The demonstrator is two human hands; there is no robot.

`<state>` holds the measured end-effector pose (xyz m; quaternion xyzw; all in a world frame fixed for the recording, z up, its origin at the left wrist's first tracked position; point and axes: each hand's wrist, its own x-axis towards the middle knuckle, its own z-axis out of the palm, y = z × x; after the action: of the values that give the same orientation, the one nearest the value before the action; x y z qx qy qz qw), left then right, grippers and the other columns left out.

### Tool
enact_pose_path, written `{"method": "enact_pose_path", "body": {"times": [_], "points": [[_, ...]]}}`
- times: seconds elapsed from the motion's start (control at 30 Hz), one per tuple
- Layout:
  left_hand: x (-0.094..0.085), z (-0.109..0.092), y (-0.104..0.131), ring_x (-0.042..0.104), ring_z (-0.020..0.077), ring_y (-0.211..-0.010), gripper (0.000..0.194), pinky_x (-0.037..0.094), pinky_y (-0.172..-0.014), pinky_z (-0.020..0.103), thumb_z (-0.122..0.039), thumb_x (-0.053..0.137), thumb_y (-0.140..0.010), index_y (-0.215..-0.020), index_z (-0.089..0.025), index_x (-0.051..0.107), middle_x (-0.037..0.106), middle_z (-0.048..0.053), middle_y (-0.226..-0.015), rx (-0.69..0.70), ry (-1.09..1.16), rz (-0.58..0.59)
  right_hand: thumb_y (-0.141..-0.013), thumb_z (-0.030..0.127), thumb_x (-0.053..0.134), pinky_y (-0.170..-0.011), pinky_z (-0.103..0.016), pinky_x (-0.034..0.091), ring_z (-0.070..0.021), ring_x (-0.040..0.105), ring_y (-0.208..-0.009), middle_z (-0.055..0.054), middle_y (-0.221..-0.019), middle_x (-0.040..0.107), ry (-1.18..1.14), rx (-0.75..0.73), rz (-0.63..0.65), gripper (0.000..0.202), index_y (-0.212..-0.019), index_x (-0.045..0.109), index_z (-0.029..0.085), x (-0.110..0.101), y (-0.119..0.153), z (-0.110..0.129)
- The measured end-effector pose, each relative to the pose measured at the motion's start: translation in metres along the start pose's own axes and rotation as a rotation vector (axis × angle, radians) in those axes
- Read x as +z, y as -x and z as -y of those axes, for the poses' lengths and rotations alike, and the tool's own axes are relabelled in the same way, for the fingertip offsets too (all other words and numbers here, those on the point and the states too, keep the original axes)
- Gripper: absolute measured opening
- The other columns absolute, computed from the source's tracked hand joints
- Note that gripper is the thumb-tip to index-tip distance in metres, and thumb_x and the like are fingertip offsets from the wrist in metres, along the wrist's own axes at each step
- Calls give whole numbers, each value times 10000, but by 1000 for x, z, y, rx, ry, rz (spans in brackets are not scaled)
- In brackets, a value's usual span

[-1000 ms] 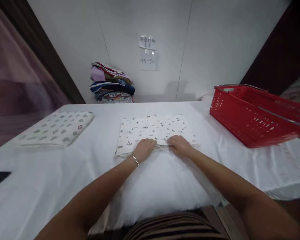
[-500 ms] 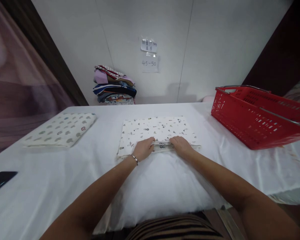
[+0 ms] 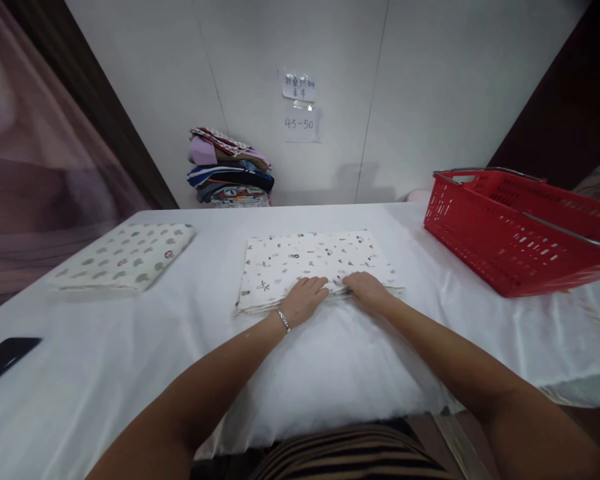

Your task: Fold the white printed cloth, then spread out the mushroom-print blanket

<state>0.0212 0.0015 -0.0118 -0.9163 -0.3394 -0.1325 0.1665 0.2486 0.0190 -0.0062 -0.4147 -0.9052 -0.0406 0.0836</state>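
Observation:
A white folded cloth (image 3: 325, 253) with small scattered prints lies in layers on the table before me. My left hand (image 3: 305, 300) rests on its front edge, fingers stretched out over the top layer. Just to the right, my right hand (image 3: 367, 290) is closed at the same edge, with the cloth between its fingers and a thumb that is mostly hidden. Between the two hands the edge is slightly raised and creased.
Another folded cloth (image 3: 125, 257), with grey-green mushroom-like prints, lies at the left. A dark phone (image 3: 7, 357) is near the left edge. At right stands a red basket (image 3: 505, 240). Stacked fabrics (image 3: 230, 167) are behind the white-covered table (image 3: 205, 373), below paper signs (image 3: 303, 123).
My left hand has slid right and gone from gripping the front edge to lying flatter on the cloth. The raised edge has come down. My right hand has barely moved.

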Motion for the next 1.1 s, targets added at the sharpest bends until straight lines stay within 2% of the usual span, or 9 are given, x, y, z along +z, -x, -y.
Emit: {"method": "enact_pose_path", "body": {"times": [0.17, 0.37, 0.5, 0.67, 0.77, 0.9, 1.1], "points": [[3, 0, -2, 500, 178, -897, 163, 377, -771, 320, -72, 408, -839, -892, -171, 526, 546, 63, -1103, -47, -38, 35, -710, 26, 410, -708, -279, 313, -183, 470, -805, -61, -874, 572, -18, -10, -28, 286, -930, 526, 168, 4, 5, -1], [5, 0, -2, 509, 181, -873, 125, 387, -762, 327, -140, 415, -864, -915, -175, 524, 572, 60, -976, -119, 3, 62, -740, 30, 403, -747, -285, 341, -187, 466, -894, -74, -988, 567, -66, -43, -91, 324, -1004, 534, 166, 6, 6, 0], [-1, 1, -7, 520, 186, -859, 118, 394, -748, 325, -162, 427, -861, -889, -170, 542, 584, 57, -864, -163, 80, 139, -830, 91, 409, -760, -294, 359, -188, 481, -887, -81, -947, 586, -93, -71, -99, 238, -971, 585, 167, 3, 5, -3], [-11, 3, -7, 518, 182, -869, 173, 397, -736, 313, -205, 401, -880, -902, -177, 570, 587, 57, -887, -131, 187, 192, -871, 157, 438, -744, -276, 376, -177, 498, -876, -67, -956, 587, -176, -50, -44, 223, -993, 622, 192, -7, 8, -1], [-13, 4, -5, 506, 178, -887, 171, 397, -748, 309, -253, 433, -874, -895, -192, 591, 577, 52, -907, -135, 248, 177, -863, 153, 456, -742, -275, 382, -174, 501, -868, -59, -941, 581, -211, -16, -6, 221, -977, 638, 210, -12, 8, 2], [-10, 3, -6, 509, 164, -863, 246, 398, -790, 312, -363, 439, -879, -887, -201, 624, 583, 39, -885, -185, 358, 132, -849, 204, 501, -781, -301, 394, -185, 501, -897, -70, -958, 580, -270, -41, 5, 212, -1012, 637, 202, -13, 9, 1], [-3, 3, -10, 514, 144, -793, 310, 395, -775, 299, -298, 387, -905, -773, -196, 649, 599, 26, -790, -288, 426, 92, -888, 243, 448, -799, -307, 412, -175, 520, -914, -56, -958, 609, -391, -2, 3, 248, -1044, 638, 213, -10, 7, -7]]}}
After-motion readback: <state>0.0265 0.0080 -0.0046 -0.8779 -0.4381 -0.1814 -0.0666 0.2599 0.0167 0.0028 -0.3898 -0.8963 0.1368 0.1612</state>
